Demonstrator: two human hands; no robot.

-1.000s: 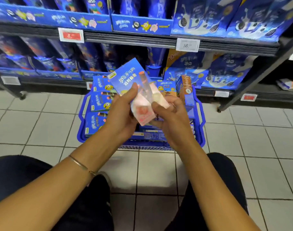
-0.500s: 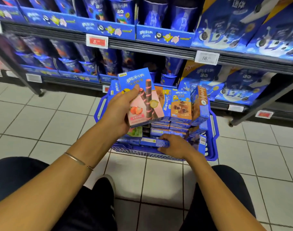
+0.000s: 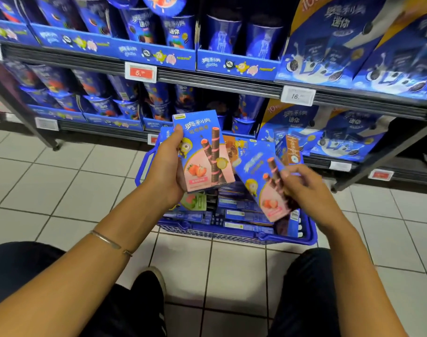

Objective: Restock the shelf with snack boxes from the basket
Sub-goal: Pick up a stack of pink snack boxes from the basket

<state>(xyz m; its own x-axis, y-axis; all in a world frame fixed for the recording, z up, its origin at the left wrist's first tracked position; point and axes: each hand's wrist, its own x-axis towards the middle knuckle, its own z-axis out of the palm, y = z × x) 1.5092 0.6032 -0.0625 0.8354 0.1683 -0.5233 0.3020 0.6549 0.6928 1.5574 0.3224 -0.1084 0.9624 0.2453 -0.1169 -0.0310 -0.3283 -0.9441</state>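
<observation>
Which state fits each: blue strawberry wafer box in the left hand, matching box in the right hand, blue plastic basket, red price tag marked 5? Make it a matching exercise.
1. blue strawberry wafer box in left hand
2. matching strawberry box in right hand
3. blue plastic basket
4. red price tag marked 5

A. on tiled floor
B. held tilted
C. on shelf edge
D. held upright

Pairs: 1-D, 2-B, 3-A, 4-C
</observation>
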